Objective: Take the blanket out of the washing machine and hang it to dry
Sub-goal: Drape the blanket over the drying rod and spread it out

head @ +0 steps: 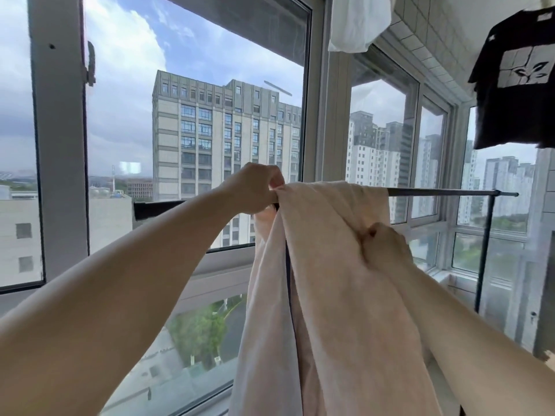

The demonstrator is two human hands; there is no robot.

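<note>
A pale pink blanket (333, 295) with a thin dark trim hangs bunched over a dark metal drying rail (450, 192) in front of the windows. My left hand (255, 189) pinches the blanket's upper left edge right at the rail. Lower and to the right, my right hand (387, 244) grips a fold of the blanket's front layer, fingers dug into the cloth. The blanket's lower end runs out of view at the bottom.
The rail's right upright post (483, 253) stands near the corner window. A black printed T-shirt (516, 82) hangs at upper right, a white garment (357, 22) above the rail. Large glass windows (195, 130) lie close behind the rail; bare rail extends right of the blanket.
</note>
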